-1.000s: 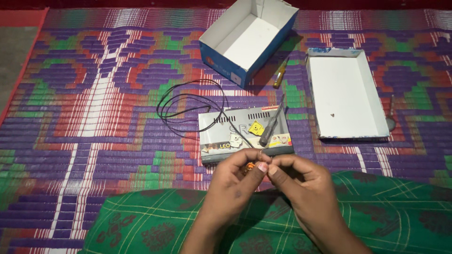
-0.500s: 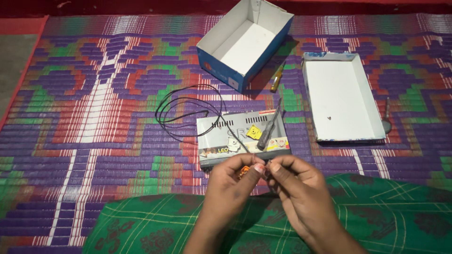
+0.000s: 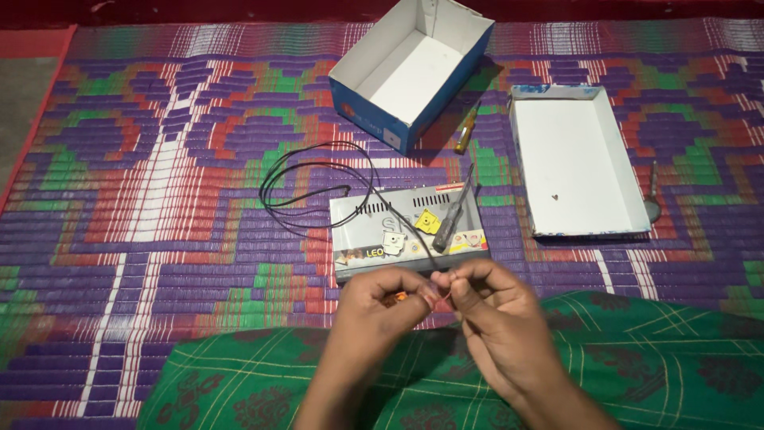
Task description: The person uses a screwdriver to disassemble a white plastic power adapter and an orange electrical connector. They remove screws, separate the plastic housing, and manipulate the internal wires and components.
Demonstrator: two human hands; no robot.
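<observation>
Two hands are meeting just near of a grey metal box (image 3: pixel 407 231) on a woven mat (image 3: pixel 159 199), above a green checked cloth (image 3: pixel 637 358). The left hand (image 3: pixel 380 299) is pinching a small orange piece (image 3: pixel 395 299) between thumb and fingers, and the right hand (image 3: pixel 485 306) is gripping the end of a thin black wire (image 3: pixel 318 187) with its fingers closed; that wire is trailing over the box and looping on the mat at the far left of it. It is looking light, limp and springy, likely to slip, so holding it close to the tip seems best. A screwdriver (image 3: pixel 450 219) is lying on the box. Farther off, a blue open carton (image 3: pixel 410 72) is lying tipped, a second yellow-handled screwdriver (image 3: pixel 465 131) beside it, and a white lid (image 3: pixel 577 159) is sitting at the right.
</observation>
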